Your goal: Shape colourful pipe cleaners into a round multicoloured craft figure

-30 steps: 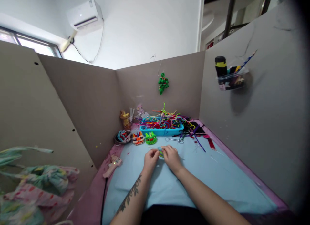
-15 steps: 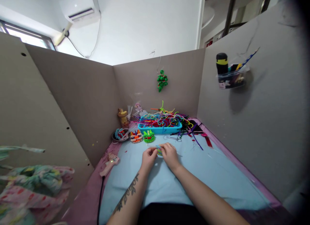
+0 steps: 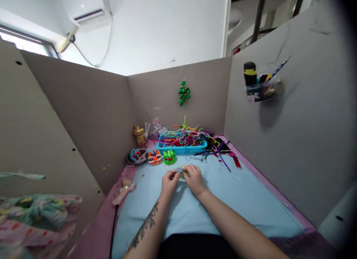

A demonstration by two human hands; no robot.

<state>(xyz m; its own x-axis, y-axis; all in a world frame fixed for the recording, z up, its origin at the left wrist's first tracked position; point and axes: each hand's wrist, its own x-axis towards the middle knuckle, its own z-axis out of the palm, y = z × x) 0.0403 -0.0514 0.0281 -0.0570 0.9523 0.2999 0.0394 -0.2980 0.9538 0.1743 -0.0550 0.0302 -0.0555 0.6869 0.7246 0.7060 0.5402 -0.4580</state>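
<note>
Between my fingertips is a small piece of fuzzy pipe cleaner work (image 3: 181, 173) in blue, yellow and green, mostly covered by the fingers. My left hand (image 3: 169, 183) pinches its left side, and my right hand (image 3: 195, 180) grips it from the right. Both hands are just above the light blue cloth (image 3: 223, 210). Beyond them sit an orange and white pipe cleaner animal head (image 3: 155, 158) and a green one (image 3: 169, 157). Scissors (image 3: 198, 159) lie on the cloth behind my right hand.
A blue basket (image 3: 178, 150) heaped with colourful pipe cleaners stands at the back. To its left are a dark bowl (image 3: 136, 162) and a brown cup (image 3: 140, 137). A pink glue gun (image 3: 122, 194) with a black cord lies at the left edge. Grey partitions (image 3: 156, 91) enclose the table.
The whole view has shifted slightly, so things appear a little further left. My fingers have changed position a little on the pipe cleaner piece, showing more blue.
</note>
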